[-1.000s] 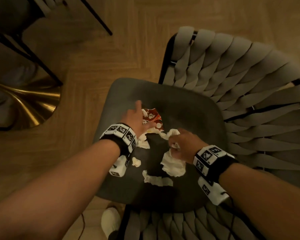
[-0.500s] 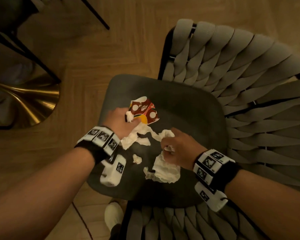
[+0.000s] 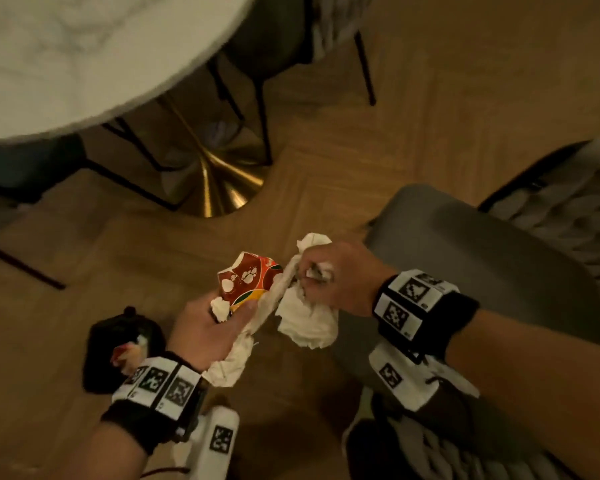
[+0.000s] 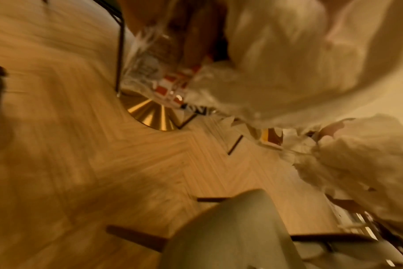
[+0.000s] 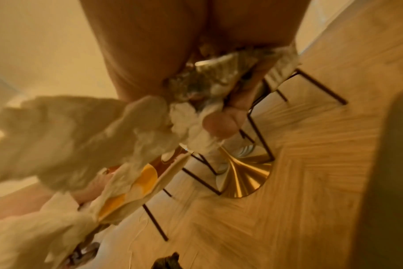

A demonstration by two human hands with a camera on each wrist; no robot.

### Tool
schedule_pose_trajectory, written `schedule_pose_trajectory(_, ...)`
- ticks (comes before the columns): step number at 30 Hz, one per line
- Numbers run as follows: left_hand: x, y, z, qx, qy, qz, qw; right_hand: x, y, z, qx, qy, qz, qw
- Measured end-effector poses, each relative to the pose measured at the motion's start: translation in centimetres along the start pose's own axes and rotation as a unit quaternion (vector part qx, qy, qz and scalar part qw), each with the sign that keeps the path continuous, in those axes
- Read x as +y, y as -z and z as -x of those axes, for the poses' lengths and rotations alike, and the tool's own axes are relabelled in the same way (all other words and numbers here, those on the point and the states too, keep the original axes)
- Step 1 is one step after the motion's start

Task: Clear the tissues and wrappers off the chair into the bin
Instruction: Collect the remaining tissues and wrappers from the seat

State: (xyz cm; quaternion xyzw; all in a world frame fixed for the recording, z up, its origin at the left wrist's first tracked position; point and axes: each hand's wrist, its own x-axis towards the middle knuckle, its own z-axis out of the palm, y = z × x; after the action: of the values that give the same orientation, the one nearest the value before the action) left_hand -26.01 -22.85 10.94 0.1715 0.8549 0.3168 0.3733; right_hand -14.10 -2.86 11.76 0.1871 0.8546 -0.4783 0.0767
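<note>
My left hand point(image 3: 219, 320) grips a red and orange wrapper point(image 3: 248, 280) together with crumpled white tissue point(image 3: 231, 362), held above the wooden floor. Just right of it my right hand point(image 3: 321, 278) grips a larger wad of white tissues point(image 3: 307, 322) and a silvery wrapper point(image 5: 209, 78). A strip of tissue runs between the two hands. The grey chair seat point(image 3: 482, 258) lies to the right, with no litter on the part that shows. The small black bin point(image 3: 122, 351), lined with a dark bag and holding some litter, stands on the floor by my left wrist.
A round white marble table point(image 3: 84, 53) on a gold pedestal base point(image 3: 219, 181) stands at the upper left. Another chair with black legs point(image 3: 291, 46) is behind it. The woven grey chair back point(image 3: 568, 209) rises at the far right. Bare wooden floor point(image 3: 430, 116) lies between them.
Both hands have lifted the tissues and wrappers off the chair seat and carried them left, over the floor towards the bin. The view has swung left, so the table and bin now show.
</note>
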Motion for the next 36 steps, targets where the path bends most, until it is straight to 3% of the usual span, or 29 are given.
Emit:
schedule_pose_trajectory(6, -17.0, 11.9, 0.9, 0.033, 0.061, 0.003, 0.998, -8.6, -17.3, -8.2, -0.047, -0.025, 0.025, 0.998)
schedule_pose_trajectory(10, -31.0, 18.9, -0.8, 0.037, 0.168, 0.01, 0.985, -12.3, -31.7, -14.0, -0.084, -0.071, 0.034, 0.993)
schedule_pose_trajectory(13, -39.5, 21.9, -3.8, 0.049, 0.19, 0.009, 0.981, -13.2, -40.6, -18.1, -0.104, -0.097, 0.042, 0.989)
schedule_pose_trajectory(17, -47.5, 22.2, -10.7, 0.03, 0.163, -0.027, 0.986, -11.1, -49.5, -22.8, -0.081, -0.126, 0.035, 0.988)
schedule_pose_trajectory(22, -53.2, 19.8, -18.4, -0.025, 0.138, -0.129, 0.982, -6.9, -55.3, -27.5, -0.091, -0.183, 0.088, 0.975)
schedule_pose_trajectory(25, -55.5, 18.7, -20.4, -0.056, 0.145, -0.126, 0.98, -4.8, -57.2, -28.8, -0.083, -0.214, 0.119, 0.966)
schedule_pose_trajectory(28, -56.2, 18.8, -19.9, -0.049, 0.122, -0.103, 0.986, -4.2, -57.7, -29.1, -0.066, -0.234, 0.134, 0.961)
schedule_pose_trajectory(32, -56.6, 20.7, -17.7, 0.013, 0.069, -0.072, 0.995, -5.3, -58.7, -29.8, -0.046, -0.235, 0.139, 0.961)
schedule_pose_trajectory(36, -57.5, 22.8, -15.2, 0.031, 0.102, -0.057, 0.993, -7.2, -61.4, -31.2, -0.095, -0.225, 0.102, 0.964)
